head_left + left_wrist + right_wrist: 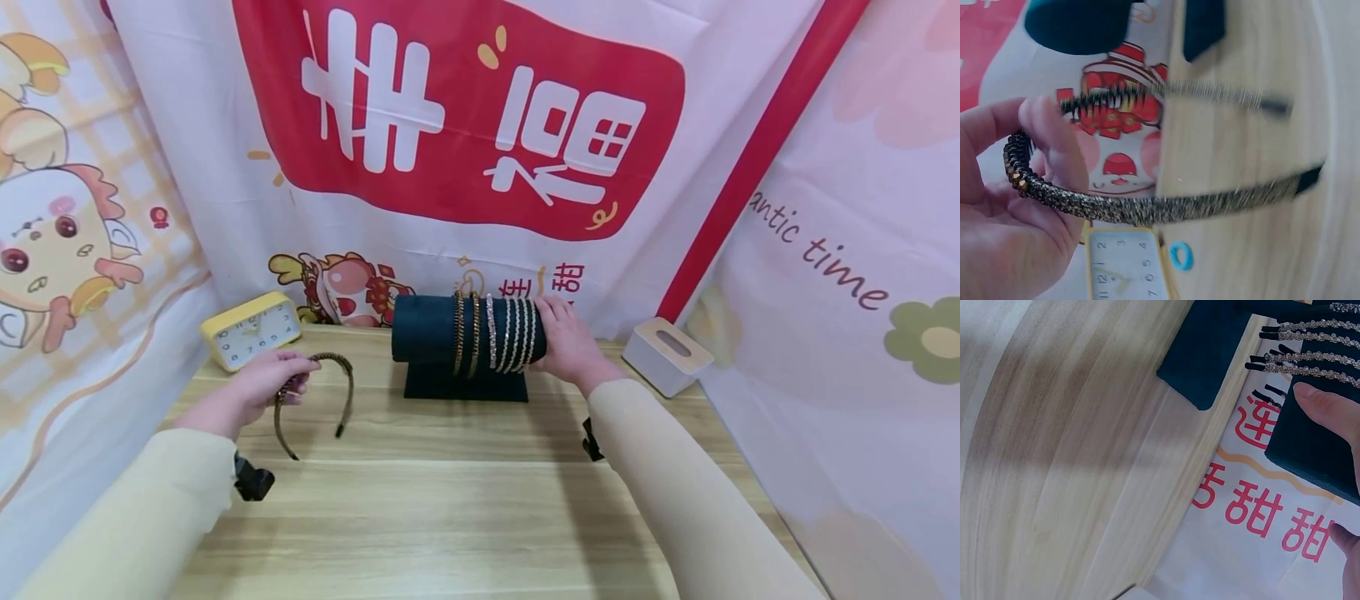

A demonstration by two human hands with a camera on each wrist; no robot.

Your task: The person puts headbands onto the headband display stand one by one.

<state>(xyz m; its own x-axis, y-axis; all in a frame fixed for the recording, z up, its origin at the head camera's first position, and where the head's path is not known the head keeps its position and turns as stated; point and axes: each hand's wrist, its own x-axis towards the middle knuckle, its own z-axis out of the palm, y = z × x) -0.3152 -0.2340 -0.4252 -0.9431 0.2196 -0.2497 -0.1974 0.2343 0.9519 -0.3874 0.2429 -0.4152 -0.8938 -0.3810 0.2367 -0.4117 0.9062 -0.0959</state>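
Note:
My left hand (pixel 270 383) holds a dark headband (pixel 348 387) with bronze beads by its curved top, its two ends hanging down over the wood. In the left wrist view, fingers and thumb pinch the headband (pixel 1147 209) at the bend. A dark green roll-shaped display stand (pixel 420 329) stands at the back middle of the table. Two bronze headbands (pixel 475 333) and several pale sparkling headbands (pixel 510 333) sit around its roll. My right hand (pixel 566 342) grips the roll's right end, its thumb (pixel 1329 406) lying beside the outermost pale headband in the right wrist view.
A yellow alarm clock (pixel 251 333) stands at the back left, with a small blue ring (pixel 1181 256) near it. A white tissue box (pixel 666 358) with a wood-toned lid sits back right. Printed cloths hang behind and on both sides of the wooden table (pixel 435 500).

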